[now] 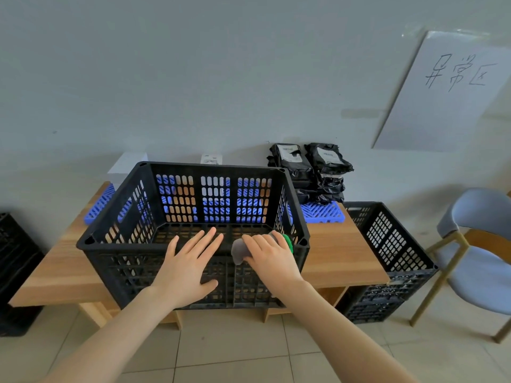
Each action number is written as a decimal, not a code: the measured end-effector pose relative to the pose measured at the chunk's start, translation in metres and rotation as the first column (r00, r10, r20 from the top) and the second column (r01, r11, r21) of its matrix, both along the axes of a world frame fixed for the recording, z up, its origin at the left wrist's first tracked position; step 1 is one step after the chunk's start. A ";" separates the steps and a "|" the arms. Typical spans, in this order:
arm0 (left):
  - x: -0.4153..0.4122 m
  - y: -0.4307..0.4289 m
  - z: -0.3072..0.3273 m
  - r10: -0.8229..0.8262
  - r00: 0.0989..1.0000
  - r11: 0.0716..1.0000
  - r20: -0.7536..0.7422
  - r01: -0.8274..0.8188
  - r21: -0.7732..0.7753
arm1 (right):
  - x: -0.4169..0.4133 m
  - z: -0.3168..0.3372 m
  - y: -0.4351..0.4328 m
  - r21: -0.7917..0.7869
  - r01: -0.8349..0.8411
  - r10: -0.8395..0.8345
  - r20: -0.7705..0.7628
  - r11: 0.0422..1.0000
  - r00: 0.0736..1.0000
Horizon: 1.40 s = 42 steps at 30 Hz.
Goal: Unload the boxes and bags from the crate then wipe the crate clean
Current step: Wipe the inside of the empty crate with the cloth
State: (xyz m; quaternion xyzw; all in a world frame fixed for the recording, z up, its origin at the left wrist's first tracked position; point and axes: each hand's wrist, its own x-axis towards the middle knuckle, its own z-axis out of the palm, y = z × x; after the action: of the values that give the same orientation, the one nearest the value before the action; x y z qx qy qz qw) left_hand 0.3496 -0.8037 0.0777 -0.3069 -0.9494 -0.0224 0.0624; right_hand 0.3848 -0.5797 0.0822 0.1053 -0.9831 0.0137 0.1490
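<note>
Wiping stage: crate point(215, 167) sits empty on the table point(337, 244), long axis left-right across the person. Left hand point(188, 261) lies flat on the near wall, fingers straight and spread, steadying it. Right hand point(272, 261) clutches a grey cloth point(239, 251) at the near rim's right end; the crate floor lies just ahead and below, so the right hand is nearer for the sweep. Bags point(312, 167) stacked behind, right

Bare left hand point(188, 266), bare right hand point(272, 261) — forearms bare too, up to the frame's edge.
</note>
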 end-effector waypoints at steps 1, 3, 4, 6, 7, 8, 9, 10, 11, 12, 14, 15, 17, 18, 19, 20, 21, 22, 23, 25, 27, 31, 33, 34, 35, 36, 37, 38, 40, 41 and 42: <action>0.000 -0.001 0.000 0.000 1.000 1.000 -0.001 0.000 -0.004 | 0.004 0.001 0.010 0.002 0.006 -0.006 -0.001 1.000 1.000; -0.001 -0.001 -0.001 0.000 1.000 1.000 -0.011 0.000 -0.022 | 0.011 0.004 0.031 -0.009 0.036 -0.036 0.013 0.999 0.999; -0.001 -0.001 -0.002 -0.001 1.000 1.000 -0.011 0.001 -0.026 | 0.014 0.006 0.041 -0.015 0.050 -0.049 0.031 0.999 0.998; -0.003 -0.001 -0.002 -0.014 1.000 1.000 0.000 0.014 -0.010 | 0.017 0.010 0.052 -0.040 0.059 -0.056 0.084 0.997 0.995; -0.004 -0.002 -0.001 -0.026 1.000 1.000 0.009 0.026 0.009 | 0.017 0.014 0.053 -0.075 0.054 -0.045 0.111 0.996 0.993; -0.006 -0.004 -0.001 -0.041 0.999 0.999 0.022 0.040 0.032 | 0.016 0.018 0.052 -0.138 0.046 -0.028 0.129 0.989 0.991; -0.008 -0.007 0.001 -0.058 0.998 0.997 0.038 0.056 0.060 | 0.014 0.024 0.048 -0.228 0.041 -0.011 0.135 0.973 0.991; -0.010 -0.011 0.002 -0.079 0.995 0.993 0.053 0.073 0.097 | 0.012 0.030 0.044 -0.332 0.042 0.002 0.129 0.942 0.992; -0.012 -0.017 0.004 -0.096 0.993 0.986 0.063 0.087 0.139 | 0.010 0.036 0.041 -0.428 0.045 0.006 0.116 0.903 0.993; -0.014 -0.023 0.007 -0.104 0.993 0.980 0.060 0.092 0.178 | 0.008 0.040 0.036 -0.498 0.045 0.006 0.102 0.866 0.995; -0.018 -0.042 0.008 -0.079 0.996 0.973 0.030 0.071 0.219 | 0.005 0.046 0.021 -0.513 0.017 0.044 0.108 0.858 0.993; -0.021 -0.053 0.007 -0.055 0.998 0.977 0.011 0.051 0.206 | 0.004 0.045 0.011 -0.454 -0.014 0.082 0.131 0.891 0.988; -0.026 -0.079 0.004 0.005 1.000 0.993 -0.016 -0.003 0.116 | 0.000 0.036 -0.011 -0.266 -0.056 0.111 0.197 0.962 0.974; -0.029 -0.092 0.002 0.035 0.999 0.997 -0.020 -0.034 0.071 | -0.002 0.030 -0.021 -0.185 -0.054 0.092 0.207 0.981 0.974; -0.030 -0.105 0.001 0.060 0.998 0.997 -0.020 -0.059 0.040 | -0.006 0.025 -0.031 -0.136 -0.042 0.069 0.199 0.990 0.978; -0.031 -0.117 0.000 0.080 0.997 0.997 -0.019 -0.080 0.020 | -0.009 0.021 -0.041 -0.114 -0.036 0.057 0.186 0.993 0.981; -0.031 -0.127 0.000 0.098 0.995 0.995 -0.021 -0.098 0.001 | -0.013 0.019 -0.052 -0.105 -0.040 0.058 0.176 0.994 0.983; -0.031 -0.136 0.001 0.118 0.993 0.993 -0.024 -0.118 -0.017 | -0.017 0.017 -0.063 -0.101 -0.051 0.068 0.172 0.994 0.983; -0.031 -0.144 0.003 0.138 0.990 0.990 -0.025 -0.139 -0.028 | -0.022 0.015 -0.075 -0.096 -0.066 0.082 0.172 0.993 0.982; -0.033 -0.157 0.006 0.183 0.983 0.983 -0.029 -0.184 -0.021 | -0.032 0.013 -0.099 -0.089 -0.097 0.111 0.173 0.991 0.979; -0.036 -0.171 0.009 0.231 0.973 0.973 -0.032 -0.231 -0.004 | -0.043 0.010 -0.127 -0.084 -0.129 0.142 0.173 0.988 0.975; -0.044 -0.198 0.013 0.305 0.952 0.952 -0.027 -0.304 0.026 | -0.065 0.007 -0.185 -0.087 -0.199 0.211 0.165 0.976 0.963; -0.050 -0.207 0.015 0.336 0.942 0.942 -0.017 -0.336 -0.011 | -0.074 0.007 -0.212 -0.097 -0.241 0.254 0.155 0.966 0.955; -0.053 -0.214 0.016 0.342 0.940 0.939 -0.010 -0.342 -0.033 | -0.079 0.007 -0.228 -0.103 -0.263 0.277 0.161 0.959 0.947; -0.056 -0.219 0.016 0.336 0.942 0.941 -0.004 -0.336 -0.049 | -0.085 0.008 -0.243 -0.105 -0.280 0.294 0.165 0.954 0.941; -0.060 -0.225 0.016 0.320 0.948 0.946 0.003 -0.319 -0.058 | -0.089 0.008 -0.258 -0.103 -0.293 0.307 0.165 0.951 0.937; -0.063 -0.229 0.015 0.297 0.955 0.954 0.020 -0.295 -0.053 | -0.093 0.008 -0.269 -0.099 -0.295 0.308 0.162 0.950 0.937; -0.065 -0.232 0.014 0.272 0.961 0.962 0.049 -0.270 -0.035 | -0.095 0.008 -0.276 -0.097 -0.287 0.300 0.161 0.953 0.940; -0.067 -0.234 0.011 0.232 0.968 0.972 0.095 -0.234 0.002 | -0.096 0.006 -0.279 -0.091 -0.279 0.291 0.150 0.956 0.945; -0.068 -0.234 0.009 0.223 0.970 0.974 0.097 -0.224 0.007 | -0.095 0.004 -0.275 -0.079 -0.290 0.298 0.137 0.954 0.945; -0.068 -0.234 0.008 0.222 0.971 0.975 0.088 -0.223 0.004 | -0.094 0.003 -0.270 -0.063 -0.306 0.312 0.122 0.950 0.942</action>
State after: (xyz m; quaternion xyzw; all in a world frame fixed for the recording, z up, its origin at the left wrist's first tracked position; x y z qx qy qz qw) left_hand 0.2816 -1.0375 0.0856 -0.1969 -0.9795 -0.0351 0.0255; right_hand 0.2910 -0.8495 0.0852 0.2539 -0.9615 0.0652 0.0827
